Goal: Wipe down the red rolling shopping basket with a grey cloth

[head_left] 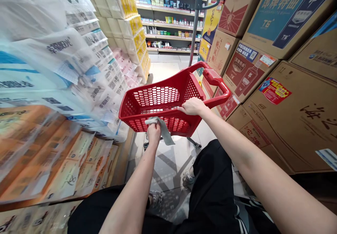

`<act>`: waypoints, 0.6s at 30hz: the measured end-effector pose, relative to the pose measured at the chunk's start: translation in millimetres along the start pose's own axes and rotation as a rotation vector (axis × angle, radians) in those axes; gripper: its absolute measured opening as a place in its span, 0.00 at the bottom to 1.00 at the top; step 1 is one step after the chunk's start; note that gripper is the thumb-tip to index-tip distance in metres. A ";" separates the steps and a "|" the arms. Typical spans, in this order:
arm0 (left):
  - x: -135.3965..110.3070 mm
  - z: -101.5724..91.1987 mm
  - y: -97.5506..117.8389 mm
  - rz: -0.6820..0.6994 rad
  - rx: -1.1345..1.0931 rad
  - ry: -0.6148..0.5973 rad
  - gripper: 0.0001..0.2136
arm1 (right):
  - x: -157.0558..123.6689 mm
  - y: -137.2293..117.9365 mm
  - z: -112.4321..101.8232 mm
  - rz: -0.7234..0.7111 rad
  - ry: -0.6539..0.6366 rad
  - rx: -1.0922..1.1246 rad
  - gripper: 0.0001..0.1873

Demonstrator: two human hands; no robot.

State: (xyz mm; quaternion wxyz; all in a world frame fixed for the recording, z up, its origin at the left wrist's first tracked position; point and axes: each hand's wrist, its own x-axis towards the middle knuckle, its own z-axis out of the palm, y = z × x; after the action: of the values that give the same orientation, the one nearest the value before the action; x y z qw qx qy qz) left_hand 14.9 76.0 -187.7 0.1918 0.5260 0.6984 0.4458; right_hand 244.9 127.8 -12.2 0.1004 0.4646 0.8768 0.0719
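Note:
A red plastic shopping cart (pixel 155 94) with honeycomb-holed walls stands in front of me, its handle (pixel 214 78) toward the right. My left hand (pixel 154 133) is closed around a grey-white cloth (pixel 165 132), held against the near side wall with one end hanging down. Closed over the near rim, close to the handle end, is my right hand (pixel 193 106). Its fingertips are partly hidden behind the rim. Through the holes the basket shows pale floor.
Stacked tissue packs (pixel 100 62) rise on the left, with orange packs (pixel 34 149) lower down. Cardboard cartons (pixel 297 111) wall the right side. A grey pole (pixel 196 27) stands behind the cart. Shelves of small goods (pixel 173 25) line the back, beyond a tiled floor (pixel 168 160).

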 end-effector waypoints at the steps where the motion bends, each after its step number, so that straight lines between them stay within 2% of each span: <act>1: -1.5 -0.9 -0.9 -0.004 0.026 -0.019 0.14 | -0.1 0.8 0.3 -0.001 0.002 -0.002 0.38; 7: -16.6 -10.6 -7.1 0.013 0.131 -0.109 0.15 | -2.8 3.2 1.1 -0.005 0.008 -0.013 0.37; 12: -7.2 -22.2 -1.9 0.041 0.212 -0.157 0.13 | -2.5 1.5 0.5 -0.027 0.006 -0.022 0.37; 18: -4.7 -19.5 2.7 0.058 0.245 -0.174 0.10 | -5.0 3.6 -0.2 -0.020 -0.003 -0.024 0.37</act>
State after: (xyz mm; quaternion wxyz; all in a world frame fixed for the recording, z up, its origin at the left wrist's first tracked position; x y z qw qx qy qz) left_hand 3.9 63.6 -176.1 0.1732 0.6022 0.7128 0.3151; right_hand 250.4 125.6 -10.7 0.1080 0.4549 0.8803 0.0809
